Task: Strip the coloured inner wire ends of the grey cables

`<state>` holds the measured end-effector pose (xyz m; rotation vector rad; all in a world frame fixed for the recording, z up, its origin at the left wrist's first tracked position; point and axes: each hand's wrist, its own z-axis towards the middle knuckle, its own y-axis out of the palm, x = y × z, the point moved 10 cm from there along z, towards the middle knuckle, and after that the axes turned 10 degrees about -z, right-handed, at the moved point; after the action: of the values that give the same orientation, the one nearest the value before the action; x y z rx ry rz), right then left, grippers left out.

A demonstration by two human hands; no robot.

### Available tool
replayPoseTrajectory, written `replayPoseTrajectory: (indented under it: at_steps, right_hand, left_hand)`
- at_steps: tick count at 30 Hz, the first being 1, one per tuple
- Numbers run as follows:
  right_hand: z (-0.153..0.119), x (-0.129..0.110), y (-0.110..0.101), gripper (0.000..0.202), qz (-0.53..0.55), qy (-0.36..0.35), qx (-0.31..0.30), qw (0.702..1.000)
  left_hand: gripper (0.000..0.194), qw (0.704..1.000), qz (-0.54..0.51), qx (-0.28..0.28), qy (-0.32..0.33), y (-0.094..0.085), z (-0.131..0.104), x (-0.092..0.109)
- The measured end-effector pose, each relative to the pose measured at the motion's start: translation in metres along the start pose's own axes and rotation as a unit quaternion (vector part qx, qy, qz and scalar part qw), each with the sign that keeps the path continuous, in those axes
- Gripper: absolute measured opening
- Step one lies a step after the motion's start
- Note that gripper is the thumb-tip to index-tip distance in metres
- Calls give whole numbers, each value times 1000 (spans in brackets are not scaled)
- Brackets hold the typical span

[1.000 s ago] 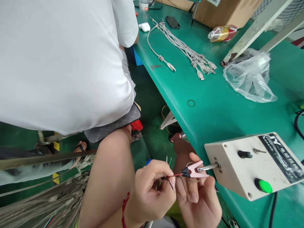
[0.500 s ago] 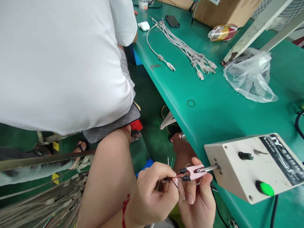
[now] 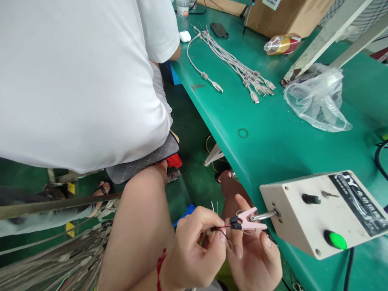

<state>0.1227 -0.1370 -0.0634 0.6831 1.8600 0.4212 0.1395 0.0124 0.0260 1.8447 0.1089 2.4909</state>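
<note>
My left hand [image 3: 198, 246] is closed in a pinch on thin red and black wires [image 3: 220, 228] at a cable's end. From there the red wire runs to the black-tipped jaws of a pink clip [image 3: 247, 219], which are closed on it. This clip sits on the metal shaft [image 3: 265, 215] of a beige machine box [image 3: 315, 210] with a black knob and a green button. Just below the clip, my right hand [image 3: 257, 258] has its fingers spread, holding nothing. Part of the wires is hidden behind my left fingers.
Grey USB cables [image 3: 230, 56] lie on the green table [image 3: 212, 109], with a phone [image 3: 219, 30] beyond. A plastic bag [image 3: 318, 99], a bottle [image 3: 281, 44] and a carton [image 3: 281, 18] stand farther right. A person in a white shirt [image 3: 85, 81] sits close on the left.
My right fingers have let go of the pink clip's handles and opened. The handles have sprung apart, and the jaws have closed on the wire. My left hand stays nearly in place.
</note>
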Motion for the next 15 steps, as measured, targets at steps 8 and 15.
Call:
replayPoseTrajectory:
  at_steps: [8, 15]
  right_hand:
    - [2, -7, 9, 34, -26, -1, -25, 999]
    - [-5, -18, 18, 38, -94, -72, -49, 992]
  left_hand:
    - [24, 999, -40, 12, -17, -1, -8, -8]
    - [23, 994, -64, 77, 33, -16, -13, 0]
